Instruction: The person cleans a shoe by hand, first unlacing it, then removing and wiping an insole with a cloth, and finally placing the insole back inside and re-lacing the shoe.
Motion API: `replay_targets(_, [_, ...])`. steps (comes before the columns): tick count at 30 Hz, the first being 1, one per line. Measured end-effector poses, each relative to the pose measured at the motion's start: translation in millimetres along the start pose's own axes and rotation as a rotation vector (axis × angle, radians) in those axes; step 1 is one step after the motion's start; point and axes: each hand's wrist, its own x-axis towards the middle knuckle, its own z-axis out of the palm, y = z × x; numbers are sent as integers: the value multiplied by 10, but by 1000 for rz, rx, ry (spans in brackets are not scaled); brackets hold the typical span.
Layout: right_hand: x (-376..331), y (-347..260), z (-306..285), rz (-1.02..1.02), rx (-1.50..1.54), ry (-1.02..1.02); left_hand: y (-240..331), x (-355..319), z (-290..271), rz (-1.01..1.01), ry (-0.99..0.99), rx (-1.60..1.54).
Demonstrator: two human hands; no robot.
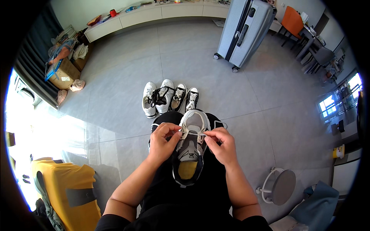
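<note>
grey sneaker (190, 148) on lap, yellow insole, left hand (163, 140) and right hand (221, 144) pinching its laces (191, 133)

Sneaker (190, 148) laces under fingers, yellow suitcase (63, 192) cut off — countertop items (133, 7) too small to tell

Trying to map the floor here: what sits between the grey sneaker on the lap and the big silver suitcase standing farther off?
In the head view, four shoes stand in a row on the tiled floor between the grey sneaker and the silver suitcase: two white, two black-and-white.
</note>
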Motion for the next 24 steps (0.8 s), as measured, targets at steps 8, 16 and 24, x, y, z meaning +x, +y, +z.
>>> replay_targets(8, [92,-88,8,-71,-203,-52,102,54,-28,60,-60,109])
replay_targets(16, [206,-72,-32,-114,-276,-154,240,147,-41,242,-218,318])
replay_targets(24, [236,-74,76,-603,-676,111,297,122,-24,172,-263,329])
